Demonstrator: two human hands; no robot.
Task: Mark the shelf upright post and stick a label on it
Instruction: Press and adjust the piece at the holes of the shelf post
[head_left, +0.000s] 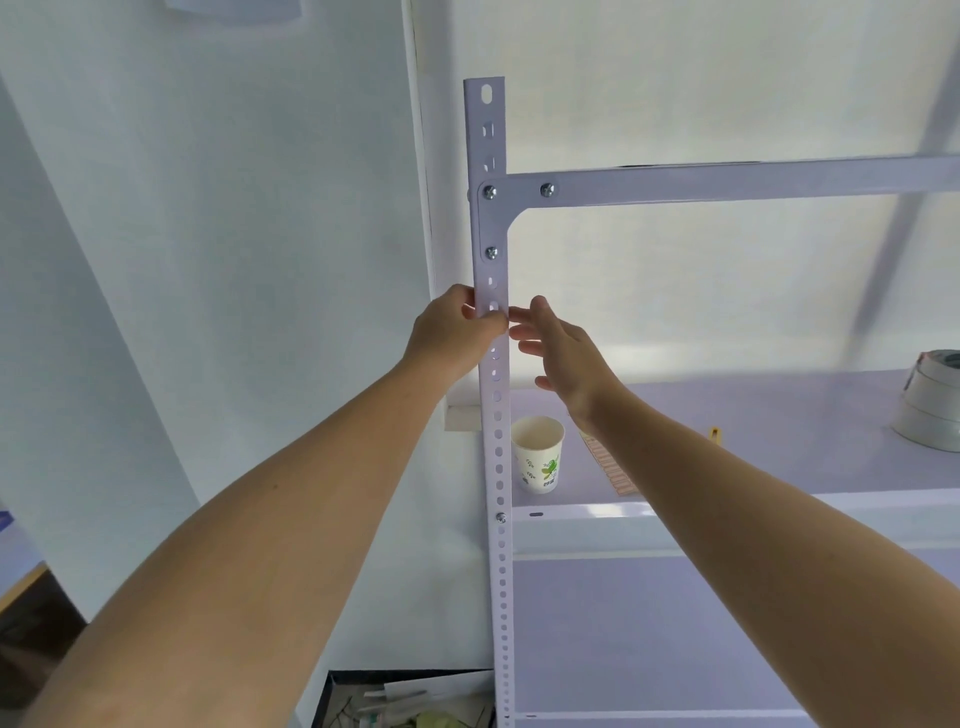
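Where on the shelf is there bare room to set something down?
The shelf is bare between the yellow item and the tape rolls. Crowded by the post: cup, label strip, left hand, right hand.

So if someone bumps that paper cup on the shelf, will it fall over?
Probably. The paper cup looks empty, so it is likely very light and would slide or tip easily. Its base is narrower than its rim, which makes toppling likelier. It stands near the front edge of the shelf, so it might fall off.
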